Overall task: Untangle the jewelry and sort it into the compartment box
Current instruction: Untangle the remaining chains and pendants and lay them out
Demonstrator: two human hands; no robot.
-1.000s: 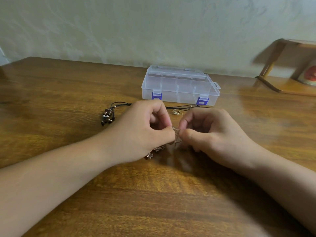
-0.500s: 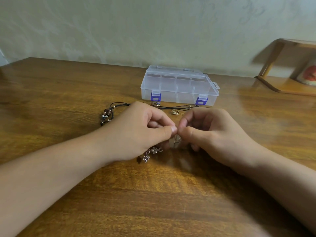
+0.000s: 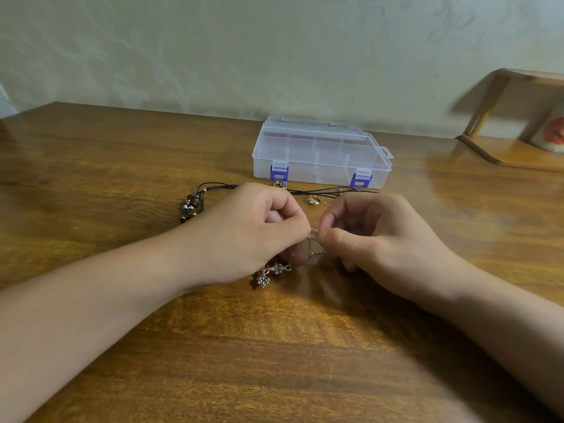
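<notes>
My left hand (image 3: 256, 230) and my right hand (image 3: 375, 236) meet over the middle of the wooden table (image 3: 274, 346), each pinching a thin silver chain (image 3: 313, 239) between thumb and forefinger. Silver charms (image 3: 271, 271) of the same chain dangle below my left hand, close to the table. Behind my hands lies a black cord necklace (image 3: 213, 187) with brown and silver beads (image 3: 190, 206) at its left end. A small ring (image 3: 279, 184) and gold pieces (image 3: 314, 200) lie near it. The clear compartment box (image 3: 320, 154) with blue latches stands shut further back.
A wall runs along the table's far edge. At the far right stands a wooden shelf (image 3: 506, 148) with a round reddish object (image 3: 552, 132) partly in view.
My hands have drawn a little apart, so a short stretch of the chain shows between the fingertips. The charms hang more in view under my left hand.
</notes>
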